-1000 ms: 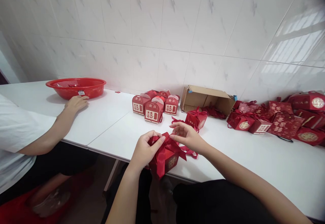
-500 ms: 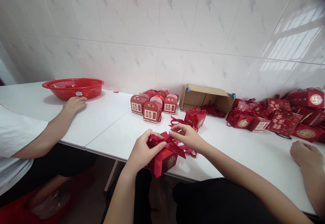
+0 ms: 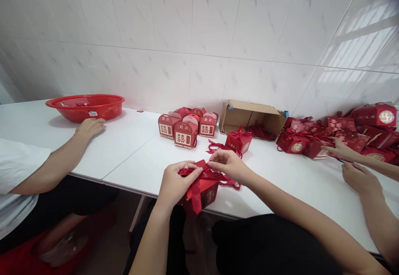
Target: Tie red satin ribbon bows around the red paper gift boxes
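Note:
A red gift box (image 3: 209, 194) with a gold emblem sits at the table's front edge, below my hands. Red ribbon (image 3: 196, 192) lies across its top, one tail hanging down the front. My left hand (image 3: 178, 181) pinches the ribbon between thumb and fingers on the box's left side. With thumb and index finger together, my right hand (image 3: 229, 164) pinches the ribbon at the top right. The knot area is partly covered by my fingers. Just behind stands another red box tied with a bow (image 3: 238, 141), with loose ribbon beside it.
Several red arched boxes (image 3: 185, 133) stand near the wall. An open cardboard carton (image 3: 249, 107) lies on its side holding red pieces. Red boxes and bags (image 3: 346, 131) are piled at right, near other people's hands. A red basin (image 3: 107, 109) stands left by a co-worker's hand (image 3: 90, 128).
My right fingers have closed onto the ribbon, and the bow shape over the box looks flatter. At right, another person's hand has reached in to the piled boxes.

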